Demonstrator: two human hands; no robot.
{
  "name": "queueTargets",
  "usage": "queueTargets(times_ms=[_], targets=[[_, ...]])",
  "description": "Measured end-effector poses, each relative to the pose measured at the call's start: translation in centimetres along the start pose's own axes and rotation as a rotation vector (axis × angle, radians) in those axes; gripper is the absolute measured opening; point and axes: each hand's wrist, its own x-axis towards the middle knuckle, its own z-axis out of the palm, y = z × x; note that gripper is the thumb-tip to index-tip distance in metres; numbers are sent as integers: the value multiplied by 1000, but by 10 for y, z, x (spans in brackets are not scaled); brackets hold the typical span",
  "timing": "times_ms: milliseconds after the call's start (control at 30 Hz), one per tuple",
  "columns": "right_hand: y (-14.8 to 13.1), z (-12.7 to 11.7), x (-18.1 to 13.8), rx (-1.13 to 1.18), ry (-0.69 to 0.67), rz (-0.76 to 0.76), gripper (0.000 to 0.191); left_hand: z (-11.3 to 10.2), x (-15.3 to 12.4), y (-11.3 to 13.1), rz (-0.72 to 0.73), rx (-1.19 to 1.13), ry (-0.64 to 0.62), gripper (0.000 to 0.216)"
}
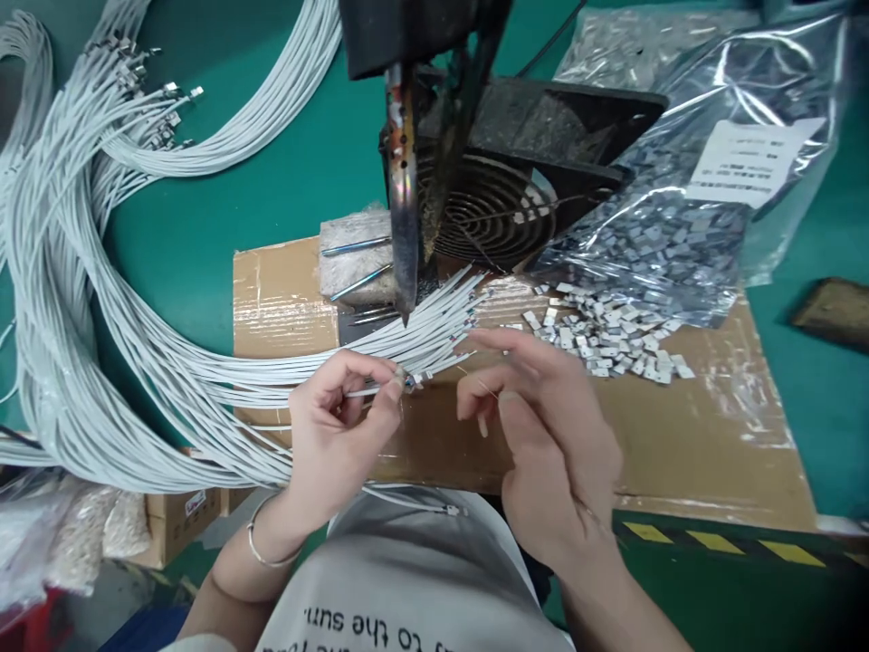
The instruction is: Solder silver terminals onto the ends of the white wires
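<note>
My left hand [343,426] pinches the end of a white cable between thumb and forefinger, with a small metal connector [422,378] sticking out past the fingertips. To the right, my right hand [543,426] is slightly blurred, its fingers curled round a thin strand that looks like solder wire [481,384]. Above my left fingertips hangs the soldering iron [405,199], tip down and apart from the connector. A bundle of white cables [380,349] lies just behind my hands, stripped ends pointing right. Beyond my right hand is a pile of loose metal connectors [617,335].
A black fan [495,204] stands behind the iron, beside a block [357,254] with metal pins. A clear bag of connectors [679,217] lies at the back right. Cardboard [706,444] covers the green table [196,244]. More cables [54,272] are heaped at left.
</note>
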Motion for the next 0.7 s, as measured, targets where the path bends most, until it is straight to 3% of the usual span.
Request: queueTargets(times_ms=[133, 233, 400, 700], targets=[[0, 2, 7, -19, 48, 46, 10, 2, 4, 1, 2, -1, 15, 15], [-2, 3, 15, -39, 29, -20, 28, 3, 7, 2, -11, 0, 19, 15], [-6, 10, 24, -23, 57, -26, 17, 3, 12, 4, -32, -11, 13, 15], [-10, 22, 25, 85, 141, 14, 22, 7, 17, 5, -42, -20, 50, 12]])
